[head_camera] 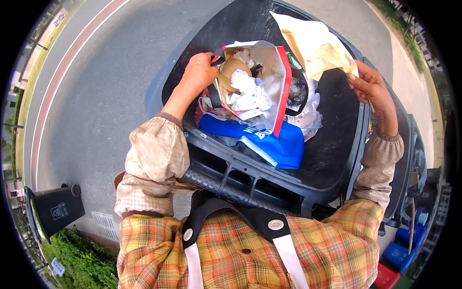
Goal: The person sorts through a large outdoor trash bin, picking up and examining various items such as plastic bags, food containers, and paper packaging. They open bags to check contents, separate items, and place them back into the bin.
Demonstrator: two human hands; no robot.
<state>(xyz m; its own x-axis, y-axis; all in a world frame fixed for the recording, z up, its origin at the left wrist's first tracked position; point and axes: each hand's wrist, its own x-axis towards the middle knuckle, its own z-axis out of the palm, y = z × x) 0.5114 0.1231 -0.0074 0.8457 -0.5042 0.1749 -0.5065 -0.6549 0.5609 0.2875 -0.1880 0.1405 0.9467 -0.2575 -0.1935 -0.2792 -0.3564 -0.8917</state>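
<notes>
Before me stands a dark wheeled garbage bin point(332, 151) with its top uncovered. Inside it, my left hand point(200, 72) grips the dark strap of a carrier bag point(283, 83) with red edging, whose mouth is spread. White crumpled tissues point(247, 88) and a brown round container point(227, 72) lie in that bag. My right hand point(371, 86) pinches one corner of a creased, pale tan paper sheet point(314, 43), held over the bin's right side. Below the carrier bag lies a blue bag point(288, 144) with white lettering. Clear plastic bags point(310, 115) sit at its right.
Another dark bin point(402, 166) adjoins on the right. Blue bins point(397, 253) and a red bin point(384, 278) stand at lower right. To the left are a wheeled bin point(57, 207), a drain grate point(104, 224), a hedge point(79, 256) and the asphalt road point(108, 90).
</notes>
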